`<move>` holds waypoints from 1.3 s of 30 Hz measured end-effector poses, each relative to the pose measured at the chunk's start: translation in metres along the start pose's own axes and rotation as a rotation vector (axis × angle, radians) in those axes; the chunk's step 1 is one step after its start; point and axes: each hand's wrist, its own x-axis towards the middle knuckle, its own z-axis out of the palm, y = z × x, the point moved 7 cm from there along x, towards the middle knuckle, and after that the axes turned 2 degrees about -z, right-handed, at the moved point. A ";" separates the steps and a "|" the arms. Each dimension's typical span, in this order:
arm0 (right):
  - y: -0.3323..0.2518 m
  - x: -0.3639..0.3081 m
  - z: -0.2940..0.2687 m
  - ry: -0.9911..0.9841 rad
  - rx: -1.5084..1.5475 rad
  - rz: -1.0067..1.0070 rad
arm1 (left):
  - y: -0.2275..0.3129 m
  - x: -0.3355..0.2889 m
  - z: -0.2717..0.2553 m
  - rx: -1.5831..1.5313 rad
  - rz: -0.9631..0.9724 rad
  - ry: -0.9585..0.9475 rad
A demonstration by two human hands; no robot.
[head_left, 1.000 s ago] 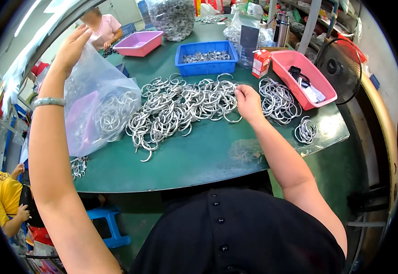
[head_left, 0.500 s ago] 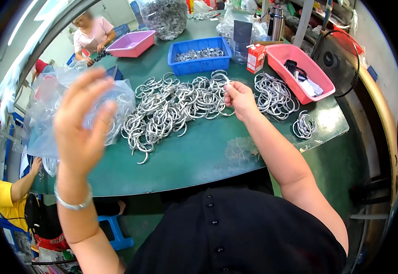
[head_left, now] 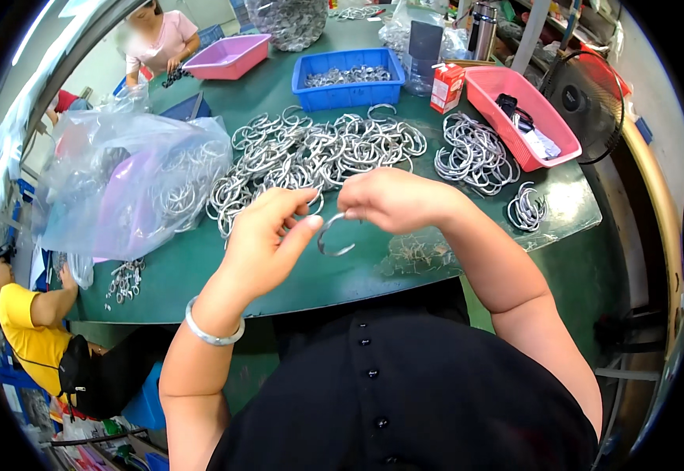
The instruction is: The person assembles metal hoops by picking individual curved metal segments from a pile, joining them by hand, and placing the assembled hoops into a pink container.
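At the far left of the frame, a person in a yellow shirt (head_left: 21, 314) sits by the end of the green table (head_left: 175, 289). Next comes a big see-through bag (head_left: 75, 212) in the left part, with silver rings showing through its side. A little heap of small metal bits (head_left: 127, 281) lies just below it. In the upper left, a person in a pink shirt (head_left: 165, 41) has their hands near some dark bits, beside a pink tub (head_left: 230, 60). Near the middle, the left hand (head_left: 267, 239) is bent, with a narrow gap between its thumb and pointing finger. Its thumb is right by an open silver ring (head_left: 326, 243), but one cannot tell if it touches it. This ring is in the middle of the frame, over the table's near side. The big pile of silver rings (head_left: 310, 153) lies just above both hands, and a blue bin (head_left: 348, 93) full of small metal bits stands behind it. The right hand (head_left: 393, 200) pinches the top end of the open ring in its fingertips. To the right are a red and white box (head_left: 446, 88), a second pile of rings (head_left: 475, 155), a pink basket (head_left: 499, 119), a small bunch of rings (head_left: 526, 208) and a black fan (head_left: 585, 110).
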 end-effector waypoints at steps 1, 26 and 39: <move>-0.007 0.001 0.002 -0.026 -0.010 0.015 | -0.004 0.001 0.009 0.000 -0.013 -0.088; 0.008 -0.046 0.046 0.347 1.070 0.458 | -0.066 -0.058 0.042 -1.086 -0.530 0.234; 0.011 -0.044 0.052 0.332 1.140 0.492 | -0.071 -0.064 0.049 -1.207 -0.630 0.187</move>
